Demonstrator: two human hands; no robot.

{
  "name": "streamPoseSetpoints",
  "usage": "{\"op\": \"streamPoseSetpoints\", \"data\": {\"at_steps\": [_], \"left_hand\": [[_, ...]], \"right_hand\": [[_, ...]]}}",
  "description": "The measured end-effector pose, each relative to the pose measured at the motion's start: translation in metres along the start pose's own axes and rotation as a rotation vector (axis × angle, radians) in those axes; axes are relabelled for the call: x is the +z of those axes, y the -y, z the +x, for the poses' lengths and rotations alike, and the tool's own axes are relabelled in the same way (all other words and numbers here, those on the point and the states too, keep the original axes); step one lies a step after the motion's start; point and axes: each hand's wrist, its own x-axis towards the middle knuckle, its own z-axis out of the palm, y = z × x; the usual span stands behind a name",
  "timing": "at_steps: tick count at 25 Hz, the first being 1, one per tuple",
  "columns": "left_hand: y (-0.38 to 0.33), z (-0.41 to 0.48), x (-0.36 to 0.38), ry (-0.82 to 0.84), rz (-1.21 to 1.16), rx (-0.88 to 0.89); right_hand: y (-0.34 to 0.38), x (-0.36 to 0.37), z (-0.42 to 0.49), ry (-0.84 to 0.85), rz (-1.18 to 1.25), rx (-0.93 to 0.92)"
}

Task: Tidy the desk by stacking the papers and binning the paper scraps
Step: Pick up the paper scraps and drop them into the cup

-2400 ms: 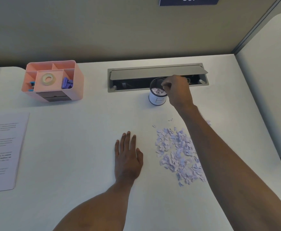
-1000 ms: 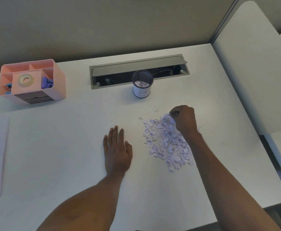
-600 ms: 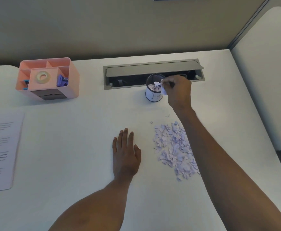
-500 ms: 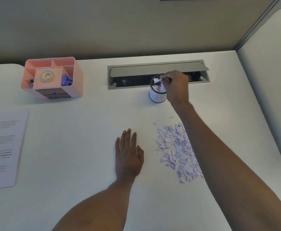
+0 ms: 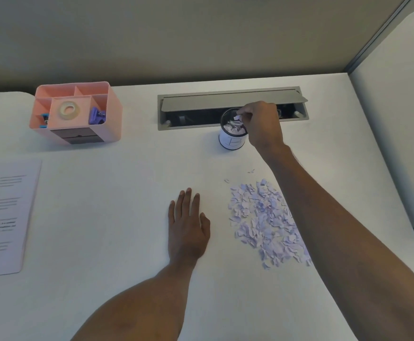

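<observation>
Now right hand [image 5: 262,124] over cup [image 5: 232,141], fingertips pinching scraps above rim. Left hand [image 5: 187,227] flat, open, empty, left of scrap pile [image 5: 265,220]. Papers [image 5: 1,215] far left of cup, cut off by frame; right forearm hides pile's right edge.

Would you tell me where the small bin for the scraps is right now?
In the head view, the small bin stands right of centre at the desk's back, just before the cable tray, with the right hand over its rim.

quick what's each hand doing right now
Left hand: open, flat on the desk.
Right hand: grip pinching paper scraps over the cup.
</observation>
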Motion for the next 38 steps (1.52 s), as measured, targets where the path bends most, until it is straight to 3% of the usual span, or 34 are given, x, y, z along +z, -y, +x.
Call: {"op": "streamPoseSetpoints", "data": {"at_steps": [8, 10, 13, 18, 23, 28, 32, 34, 38], "left_hand": [[0.000, 0.000, 0.001, 0.011, -0.002, -0.004], [0.000, 0.000, 0.001, 0.011, 0.001, -0.005], [0.000, 0.000, 0.001, 0.001, 0.009, 0.003], [0.000, 0.000, 0.000, -0.008, 0.010, 0.006], [0.000, 0.000, 0.000, -0.010, 0.009, 0.010], [-0.001, 0.000, 0.000, -0.009, 0.009, 0.009], [0.000, 0.000, 0.001, -0.005, 0.010, 0.010], [0.000, 0.000, 0.001, -0.006, 0.009, 0.011], [0.000, 0.000, 0.000, -0.012, 0.006, 0.016]], "right_hand": [[-0.033, 0.000, -0.039, -0.248, 0.116, -0.074], [-0.055, 0.011, -0.052, -0.188, 0.102, 0.000], [-0.083, 0.037, -0.077, 0.058, 0.049, 0.101], [-0.095, 0.063, -0.112, 0.309, 0.019, 0.052], [-0.069, 0.068, -0.120, 0.222, 0.135, -0.008], [-0.072, 0.073, -0.133, 0.437, -0.001, -0.312], [-0.090, 0.058, -0.141, 0.391, 0.006, -0.248], [-0.092, 0.049, -0.147, 0.330, -0.109, -0.267], [-0.088, 0.051, -0.169, 0.419, -0.411, -0.359]]}}
